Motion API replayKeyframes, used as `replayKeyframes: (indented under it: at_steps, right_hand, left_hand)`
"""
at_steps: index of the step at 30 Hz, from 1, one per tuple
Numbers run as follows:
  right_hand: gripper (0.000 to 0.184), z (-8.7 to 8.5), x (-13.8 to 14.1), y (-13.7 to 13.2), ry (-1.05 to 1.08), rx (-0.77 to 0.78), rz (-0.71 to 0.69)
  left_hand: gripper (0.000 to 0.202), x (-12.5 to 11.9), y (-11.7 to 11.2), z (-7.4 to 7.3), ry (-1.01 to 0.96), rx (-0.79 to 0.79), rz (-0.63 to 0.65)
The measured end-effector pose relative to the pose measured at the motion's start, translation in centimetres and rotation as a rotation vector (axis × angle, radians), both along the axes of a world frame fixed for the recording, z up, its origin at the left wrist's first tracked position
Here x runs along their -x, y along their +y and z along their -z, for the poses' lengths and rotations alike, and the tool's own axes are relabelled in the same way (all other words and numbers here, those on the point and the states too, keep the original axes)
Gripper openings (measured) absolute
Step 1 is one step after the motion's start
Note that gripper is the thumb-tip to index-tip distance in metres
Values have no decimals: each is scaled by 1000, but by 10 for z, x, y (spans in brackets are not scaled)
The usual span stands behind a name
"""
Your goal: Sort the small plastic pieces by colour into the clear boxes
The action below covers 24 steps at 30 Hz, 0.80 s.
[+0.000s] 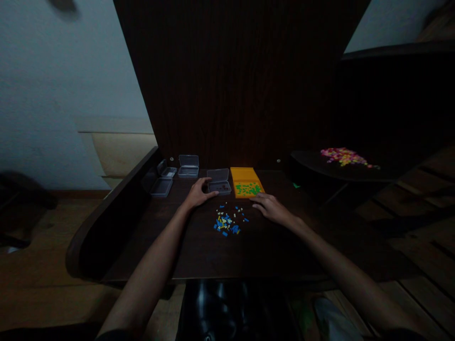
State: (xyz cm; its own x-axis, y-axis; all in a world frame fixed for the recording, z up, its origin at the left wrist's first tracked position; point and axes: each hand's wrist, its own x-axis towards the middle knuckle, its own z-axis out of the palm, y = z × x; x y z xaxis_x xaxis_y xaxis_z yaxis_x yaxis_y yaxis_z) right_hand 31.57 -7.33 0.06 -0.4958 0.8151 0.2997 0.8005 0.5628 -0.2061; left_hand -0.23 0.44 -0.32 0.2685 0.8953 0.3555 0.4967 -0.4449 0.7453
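My left hand point(199, 193) curves around the left end of a clear plastic box point(223, 188), thumb at its front edge and fingers at its back corner. Small dark brown pieces lie in that box, and its lid stands raised. Beside it on the right is a yellow box point(242, 173) with its lid up, holding many small green pieces point(248, 189). My right hand point(272, 207) rests by the yellow box's front right corner, fingers stretched out and nothing seen in them. In front of both boxes lies a loose pile of small blue, yellow and white pieces point(227, 222).
More clear boxes, one at the back point(188, 171) and another in front point(162, 187), stand at the left by the dark raised side panel point(106, 213). A dark board rises behind. Pink and yellow pieces point(344, 156) are heaped on a dark surface at right.
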Motion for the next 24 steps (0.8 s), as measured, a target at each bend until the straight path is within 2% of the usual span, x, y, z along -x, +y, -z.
replayKeyframes:
  at_steps: [15, 24]
  right_hand:
    - [22, -3, 22, 10, 30, 12, -80]
    - [20, -5, 23, 7, 65, 17, -122]
  left_hand:
    - [58, 1, 2, 3, -5, -6, 7]
    - [58, 1, 1, 2, -2, -14, 6]
